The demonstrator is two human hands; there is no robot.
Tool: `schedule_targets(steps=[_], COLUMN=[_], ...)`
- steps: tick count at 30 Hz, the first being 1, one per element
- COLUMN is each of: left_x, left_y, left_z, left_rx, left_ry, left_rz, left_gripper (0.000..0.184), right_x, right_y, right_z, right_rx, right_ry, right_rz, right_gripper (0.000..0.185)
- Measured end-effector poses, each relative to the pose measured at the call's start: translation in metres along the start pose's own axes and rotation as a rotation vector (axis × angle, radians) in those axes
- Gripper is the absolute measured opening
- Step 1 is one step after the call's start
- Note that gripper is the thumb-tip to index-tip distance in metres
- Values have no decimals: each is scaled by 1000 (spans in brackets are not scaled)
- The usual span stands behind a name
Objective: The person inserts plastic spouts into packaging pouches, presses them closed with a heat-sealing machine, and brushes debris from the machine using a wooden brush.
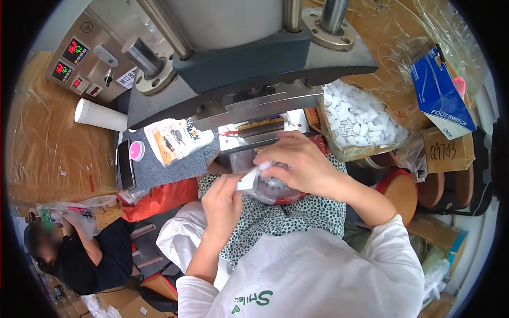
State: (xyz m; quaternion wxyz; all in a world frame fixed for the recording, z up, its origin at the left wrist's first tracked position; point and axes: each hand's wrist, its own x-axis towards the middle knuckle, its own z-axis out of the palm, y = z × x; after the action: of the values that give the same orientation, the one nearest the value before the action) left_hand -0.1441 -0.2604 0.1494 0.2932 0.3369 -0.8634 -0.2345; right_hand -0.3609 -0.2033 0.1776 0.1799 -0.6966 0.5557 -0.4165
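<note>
My left hand (220, 202) pinches one edge of a small white packet (247, 182), fingers closed. From the other side my right hand (301, 161) curls over the packet's upper end, thumb and fingers pressed together. Below the hands, a clear plastic bag (265, 197) with small white pieces rests on my lap. Just beyond my right hand are the press's lower jaw and its yellow-and-dark strips (260, 126). The packet's contents cannot be made out.
A large metal press (241, 63) stands in front. To its right, a carton (366, 151) holds many white pieces. A phone (126, 165), pink-lidded jar (137, 151) and printed pouch (175, 140) lie on the left mat. A co-worker (85, 254) sits at lower left.
</note>
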Motion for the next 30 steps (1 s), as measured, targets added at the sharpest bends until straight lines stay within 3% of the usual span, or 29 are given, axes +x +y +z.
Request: schedule_targets(steps=[3,5,8,9,12,13,15,18,20,22,25,26,28,30], left_x=[-1,8,26,36,56,62,63,56,63,57,21,14,6,-5], left_y=[-3,-1,-19,-21,-31,-26,-29,-41,-61,-103,-120,-100,-93,-88], left_z=[17,29,48,53,67,66,68,75,46,32,27,21,8,-1], left_rx=[-157,-328,-632,-770,-1079,-1137,-1199,-1063,-200,259,730,639,512,286], left_ry=[-126,-228,-268,-247,-224,-202,-229,-196,-220,316,83,49,57,172], left_rz=[-44,-267,-495,-569,-714,-742,-750,-651,-577,-105,-19,-4,-172,-292], left_gripper=[11,15,26,27,30,29,29,31,42,56,67,57,35,15], right_x=[-3,-6,-15,-18,-28,-31,-36,-45,-43,-42,-49,-46,-41,-34], right_y=[7,10,16,22,8,8,21,56,63,57,59,54,37,26], right_z=[-3,-6,-15,-18,-43,-48,-61,-65,-68,-72,-72,-73,-77,-66], right_rx=[156,284,18,9,-57,-171,-457,-630,-609,-521,-519,-381,-102,277], right_ry=[-63,0,222,287,189,220,278,190,134,120,274,304,353,249], right_rz=[192,380,363,304,394,321,373,429,459,512,503,533,601,532], right_gripper=[33,41,50,44,38,28,25,22,21,21,22,22,23,21])
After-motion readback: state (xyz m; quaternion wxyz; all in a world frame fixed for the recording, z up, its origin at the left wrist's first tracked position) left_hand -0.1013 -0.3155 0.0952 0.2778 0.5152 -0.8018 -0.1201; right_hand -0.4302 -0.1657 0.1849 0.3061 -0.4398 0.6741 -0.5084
